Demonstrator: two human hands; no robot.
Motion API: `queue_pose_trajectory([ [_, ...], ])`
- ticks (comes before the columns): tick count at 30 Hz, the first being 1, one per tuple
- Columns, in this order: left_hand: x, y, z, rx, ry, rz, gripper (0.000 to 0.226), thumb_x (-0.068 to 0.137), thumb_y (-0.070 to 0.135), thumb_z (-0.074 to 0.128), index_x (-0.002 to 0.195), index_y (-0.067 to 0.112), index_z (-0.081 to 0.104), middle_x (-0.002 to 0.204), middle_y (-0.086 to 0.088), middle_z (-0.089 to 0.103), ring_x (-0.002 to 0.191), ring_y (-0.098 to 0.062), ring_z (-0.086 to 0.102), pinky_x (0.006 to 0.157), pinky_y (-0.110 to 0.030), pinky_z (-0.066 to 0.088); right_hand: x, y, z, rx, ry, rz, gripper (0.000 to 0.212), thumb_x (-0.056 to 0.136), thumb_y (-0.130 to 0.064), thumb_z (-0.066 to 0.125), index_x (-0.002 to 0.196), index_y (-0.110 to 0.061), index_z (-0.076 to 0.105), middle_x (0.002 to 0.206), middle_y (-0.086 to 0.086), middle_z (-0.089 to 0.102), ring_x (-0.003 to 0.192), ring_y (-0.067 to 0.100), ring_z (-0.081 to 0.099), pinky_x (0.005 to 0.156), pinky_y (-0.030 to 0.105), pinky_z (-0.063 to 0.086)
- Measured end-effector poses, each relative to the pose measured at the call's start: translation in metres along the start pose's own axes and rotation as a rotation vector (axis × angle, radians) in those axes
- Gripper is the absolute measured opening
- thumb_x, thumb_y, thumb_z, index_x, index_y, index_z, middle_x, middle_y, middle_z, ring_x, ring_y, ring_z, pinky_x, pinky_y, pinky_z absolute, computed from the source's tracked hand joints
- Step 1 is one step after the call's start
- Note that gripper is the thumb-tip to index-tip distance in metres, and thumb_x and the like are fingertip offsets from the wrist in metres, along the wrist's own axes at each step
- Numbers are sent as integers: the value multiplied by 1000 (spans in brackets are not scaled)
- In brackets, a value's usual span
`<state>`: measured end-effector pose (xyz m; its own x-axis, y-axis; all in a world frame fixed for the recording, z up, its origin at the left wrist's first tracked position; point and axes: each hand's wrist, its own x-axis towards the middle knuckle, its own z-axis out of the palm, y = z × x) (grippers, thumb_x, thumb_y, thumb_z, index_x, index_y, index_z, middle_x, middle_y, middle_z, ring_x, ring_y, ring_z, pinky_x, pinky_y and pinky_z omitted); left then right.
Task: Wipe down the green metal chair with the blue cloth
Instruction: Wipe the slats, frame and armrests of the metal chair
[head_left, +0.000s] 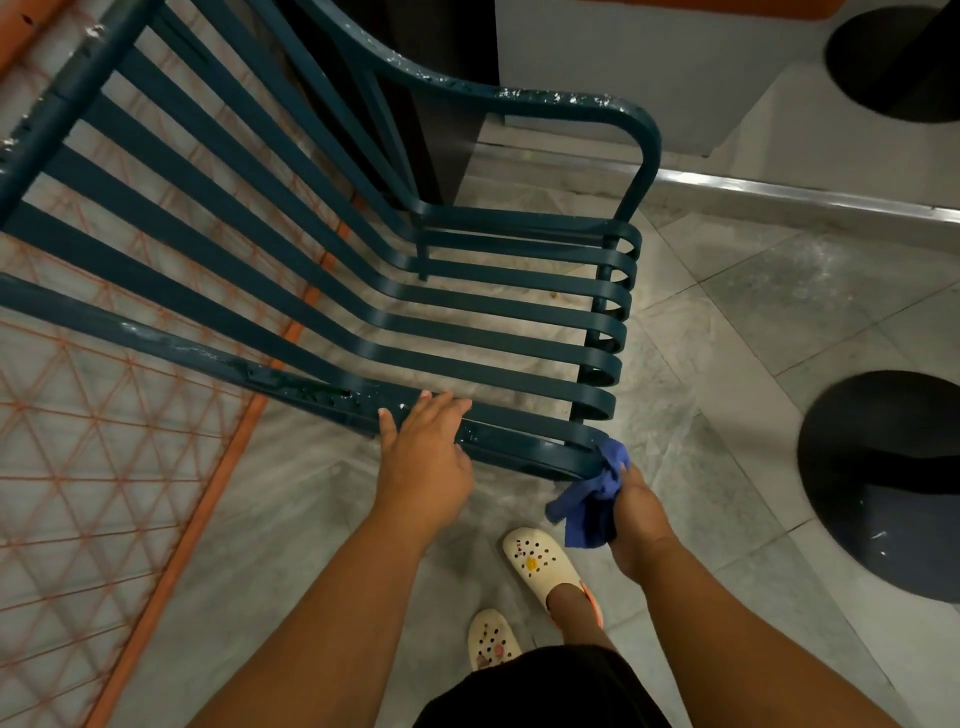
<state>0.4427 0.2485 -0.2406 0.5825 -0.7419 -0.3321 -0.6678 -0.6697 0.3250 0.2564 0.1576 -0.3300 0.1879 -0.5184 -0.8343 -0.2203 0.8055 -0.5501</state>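
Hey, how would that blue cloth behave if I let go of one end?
Likely floppy: the cloth hangs in loose folds from the right hand. Probably light, since it's bunched in one grip. It should mould round the chair bar it's pressed against.

Both bare arms reach forward and down from the bottom of the view. The left hand (423, 452) lies palm-down with its fingers straight and slightly spread, the fingertips resting on the near rail of the chair (332, 291), thumb out to the left. The left wrist is nearly straight. The right hand (636, 506) sits lower and further right, its fingers curled around a bunched blue cloth (592, 499), the back of the hand turned to the right. The right wrist bends a little inward, and the forearm runs back toward the lower right corner.
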Motion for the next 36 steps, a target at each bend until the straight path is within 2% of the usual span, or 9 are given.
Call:
queue_pose_trajectory([
  [5,-7,-9,6,-74,19,18,61,95,21,52,148,32,25,160,7,15,148,-12,2,120,-37,1,-28,9,21,-488,76,-399,41,99,-44,31,135,-26,40,136,6,49,122,26,49,96,40,45],
  [7,-9,-12,6,-106,54,-1,64,94,21,54,149,34,23,160,9,11,147,-11,0,119,-36,8,-34,12,27,-734,85,-596,49,99,-40,35,147,-31,27,157,-3,21,142,20,23,112,39,27],
  [9,-10,-14,4,-125,90,-22,64,94,20,53,149,34,23,160,10,10,147,-10,0,120,-36,13,-33,11,35,-989,95,-711,52,100,-35,37,149,-30,20,159,-3,8,147,19,2,118,33,1],
  [11,-11,-16,2,-140,109,-38,63,95,18,52,149,32,23,160,10,12,147,-10,2,120,-36,14,-31,9,44,-1157,107,-818,52,100,-30,40,149,-28,20,159,1,12,147,21,-1,117,34,-5],
  [14,-11,-20,-1,-164,135,-45,62,95,13,51,149,30,26,159,9,16,147,-9,6,120,-36,14,-34,0,60,-1122,88,-974,48,100,-23,44,146,-24,32,154,5,29,144,22,14,117,37,6],
  [18,-12,-26,-5,-215,156,-83,64,93,5,49,149,27,26,158,7,20,146,-10,12,120,-39,17,-42,-19,92,-1033,-91,-1048,45,100,-29,38,145,-26,34,154,4,29,141,13,13,116,32,2],
  [21,-12,-30,-8,-246,170,-102,64,92,2,49,149,22,28,157,3,25,145,-12,18,119,-40,19,-44,-22,126,-1195,-290,-1103,51,99,-23,45,147,-25,30,158,7,18,146,24,10,118,37,-2],
  [27,-9,-41,-16,-190,170,-133,63,95,2,45,150,22,24,158,3,22,146,-11,16,120,-36,14,-40,-28,137,-1585,-310,-1078,63,99,-19,40,152,-29,9,161,4,-2,147,30,-6,119,45,-2],
  [36,-12,-51,-25,-214,186,-171,68,93,-4,44,150,27,23,158,6,21,147,-13,10,121,-33,9,-53,-30,102,-1668,-231,-984,72,97,-12,43,151,-28,-2,160,2,-10,146,28,-15,115,41,-13],
])
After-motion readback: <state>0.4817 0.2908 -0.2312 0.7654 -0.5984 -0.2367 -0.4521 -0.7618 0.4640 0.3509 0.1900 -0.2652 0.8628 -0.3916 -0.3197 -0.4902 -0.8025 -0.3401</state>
